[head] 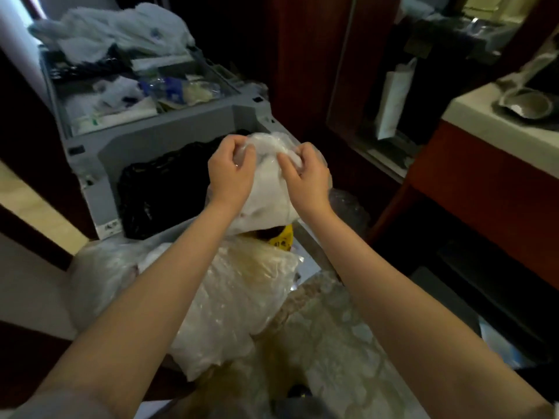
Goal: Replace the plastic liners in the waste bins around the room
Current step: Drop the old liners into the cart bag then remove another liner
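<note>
a translucent white plastic liner bag, full and bulging, is held over the near edge of a grey plastic housekeeping cart, just beside the cart's compartment lined with a black plastic bag. its long axis runs from the person outward, with the gathered neck at the far, upper end and the rounded bottom toward the person. the left hand and right hand sit close together at that neck, each with fingers curled and pinching the bunched plastic. under the bag's bottom a yellow printed wrapper shows, and nearer the person lies a heap of clear crumpled plastic bags. a white paper carrier bag stands in the dark cabinet to the right.
</note>
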A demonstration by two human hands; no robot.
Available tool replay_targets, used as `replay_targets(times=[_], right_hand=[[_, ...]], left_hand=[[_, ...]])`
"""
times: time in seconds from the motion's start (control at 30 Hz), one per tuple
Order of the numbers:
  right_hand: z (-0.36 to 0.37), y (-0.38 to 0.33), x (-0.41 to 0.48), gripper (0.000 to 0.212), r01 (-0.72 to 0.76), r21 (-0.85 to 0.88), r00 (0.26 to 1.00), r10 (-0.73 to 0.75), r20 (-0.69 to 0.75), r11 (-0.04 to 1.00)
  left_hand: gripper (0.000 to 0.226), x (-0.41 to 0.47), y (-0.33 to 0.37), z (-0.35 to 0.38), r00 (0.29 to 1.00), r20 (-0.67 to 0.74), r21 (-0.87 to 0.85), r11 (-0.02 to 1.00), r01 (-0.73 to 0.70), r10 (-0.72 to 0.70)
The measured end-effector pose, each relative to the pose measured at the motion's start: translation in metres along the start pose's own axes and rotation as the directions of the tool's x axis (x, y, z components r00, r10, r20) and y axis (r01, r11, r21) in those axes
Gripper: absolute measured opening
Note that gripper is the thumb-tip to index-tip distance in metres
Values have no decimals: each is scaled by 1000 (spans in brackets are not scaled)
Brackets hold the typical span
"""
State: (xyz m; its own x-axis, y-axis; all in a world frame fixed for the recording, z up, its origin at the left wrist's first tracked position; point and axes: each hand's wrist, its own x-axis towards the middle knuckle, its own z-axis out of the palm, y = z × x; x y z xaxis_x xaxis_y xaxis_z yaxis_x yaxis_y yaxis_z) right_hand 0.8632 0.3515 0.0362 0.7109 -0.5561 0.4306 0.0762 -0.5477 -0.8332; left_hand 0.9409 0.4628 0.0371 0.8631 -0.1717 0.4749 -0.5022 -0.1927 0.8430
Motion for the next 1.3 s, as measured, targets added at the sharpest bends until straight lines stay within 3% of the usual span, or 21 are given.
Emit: replay_targets(times=[0.33,0.6,0.67,0.7,0.77,0.8,0.83,0.97,1.07,1.2,1.3], right_hand=[[110,29,90,17,48,79,937,-72,341,996],[189,68,111,19,-62,-69,838,89,538,996],[205,80,114,16,-63,-177,752,163,639,982],[212,83,116,18,-9,-272,664,209,718,962],[221,86,116,43,190,-448,409,345,845,874],[226,87,115,54,283,-504,320,415,852,816],[229,88,115,60,343,-538,295,455,840,770],[245,92,115,52,255,-560,402,440,803,788],[251,91,119,42,234,-497,383,391,837,836],[255,89,124,33,143,-361,384,284,878,922],[256,79,126,22,46,-209,434,168,885,977]], left_hand=[[3,78,-77,-27,971,-191,137,975,174,-146],[7,109,-163,-52,945,-80,338,884,324,-316],[14,110,-185,-60,907,-38,440,808,392,-420],[17,110,-196,-64,875,-2,521,746,414,-485],[29,109,-212,-71,763,105,734,567,373,-638],[37,108,-215,-74,699,143,811,488,323,-701],[42,107,-218,-76,653,163,847,444,292,-740],[42,104,-219,-75,641,176,805,485,343,-747],[39,104,-218,-75,654,160,780,501,375,-739],[36,103,-215,-78,722,79,644,588,489,-687],[26,100,-198,-82,787,-43,534,651,538,-615]])
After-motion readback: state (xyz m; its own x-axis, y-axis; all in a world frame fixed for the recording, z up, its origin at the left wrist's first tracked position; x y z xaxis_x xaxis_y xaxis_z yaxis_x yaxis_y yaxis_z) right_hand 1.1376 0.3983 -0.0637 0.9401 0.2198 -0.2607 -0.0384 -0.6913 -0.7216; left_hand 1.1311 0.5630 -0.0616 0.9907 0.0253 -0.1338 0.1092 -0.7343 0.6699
